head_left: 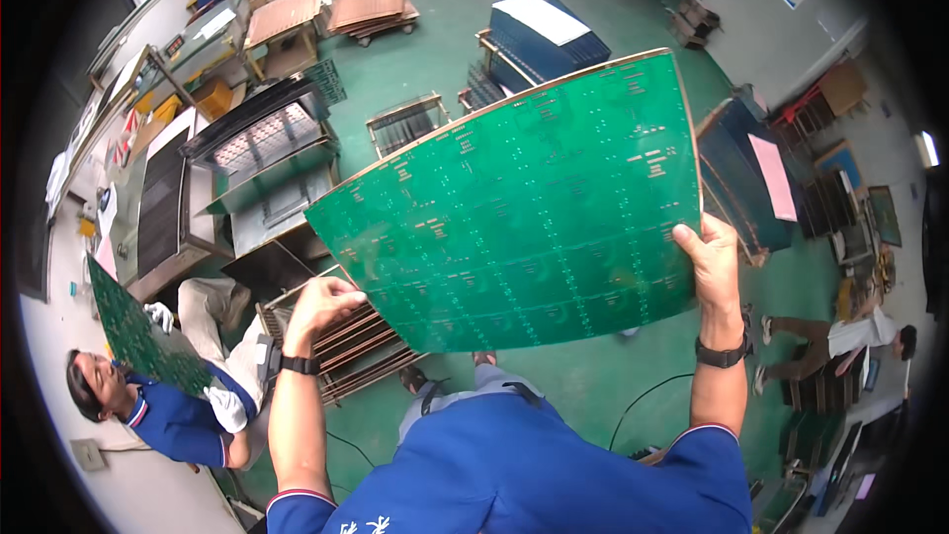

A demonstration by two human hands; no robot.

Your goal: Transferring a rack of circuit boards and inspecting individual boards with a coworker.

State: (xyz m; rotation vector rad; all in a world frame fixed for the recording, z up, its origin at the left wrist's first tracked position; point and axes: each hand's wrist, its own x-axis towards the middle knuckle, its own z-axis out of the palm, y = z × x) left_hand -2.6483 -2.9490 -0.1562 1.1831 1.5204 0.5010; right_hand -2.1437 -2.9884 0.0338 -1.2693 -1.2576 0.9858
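A large green circuit board panel (524, 218) with a copper-coloured rim is held up in front of me, tilted, its face toward me. My left hand (326, 309) pinches its lower left edge between thumb and fingers. At the right edge, my right hand (714, 255) grips the panel, thumb on the face and fingers behind, hidden. Below my left hand stands a rack (346, 351) with several panels upright in its slots. Dark watch bands circle both my wrists.
A seated co-worker (178, 425) in white gloves holds another green panel (138, 326) at the left. Beyond it is a bench machine (267, 143). Racks of dark panels (544, 40) stand ahead, more panels (751, 173) at the right. A black cable (633, 400) crosses the green floor.
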